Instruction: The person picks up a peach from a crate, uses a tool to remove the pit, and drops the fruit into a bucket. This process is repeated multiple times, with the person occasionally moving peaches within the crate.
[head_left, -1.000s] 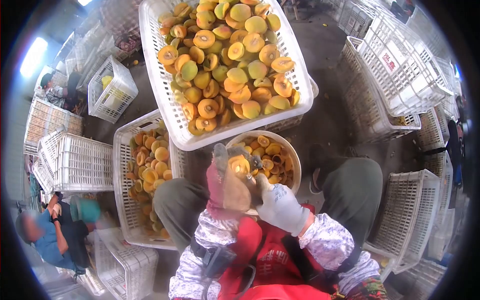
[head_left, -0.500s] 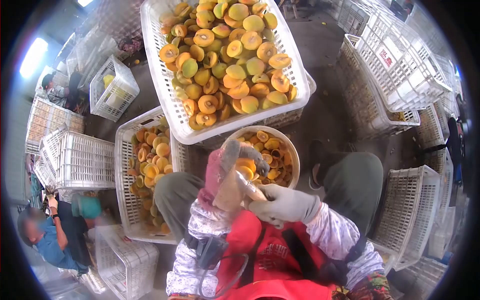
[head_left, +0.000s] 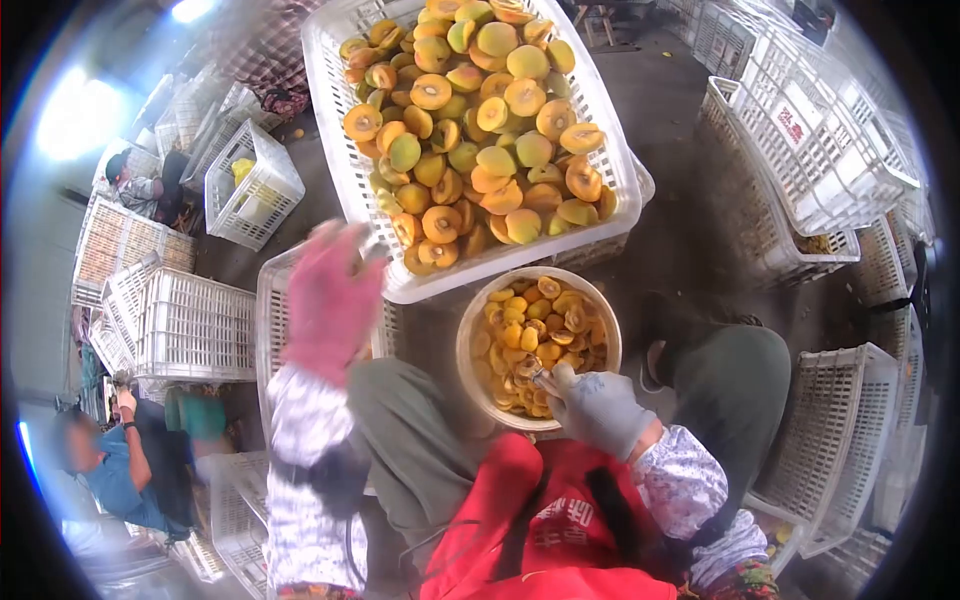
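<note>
My right hand [head_left: 603, 408], in a pale grey glove, is closed around a small metal pitting tool [head_left: 545, 381]. Its tip meets a fruit half [head_left: 528, 367] over the bucket [head_left: 465, 358], which holds cut yellow peach pieces [head_left: 540, 330]. My left hand [head_left: 330, 305], in a pink glove with grey fingertips, is smeared by motion. It is over the lower left crate [head_left: 272, 300], near the left wall of the big white crate [head_left: 350, 200]. Halved peaches [head_left: 490, 150] fill that big crate, many with the cut face up.
Stacked white crates [head_left: 810, 130] stand at the right, with another crate [head_left: 825, 440] lower down. More crates [head_left: 197, 325] line the left. A person in a blue shirt [head_left: 130, 480] sits lower left; another person [head_left: 135, 185] is farther back. My knees [head_left: 410, 430] flank the bucket.
My left hand has left the spot over the bucket and swung left to the crates. My right hand has moved slightly right and lower, with the tool now showing over the bucket.
</note>
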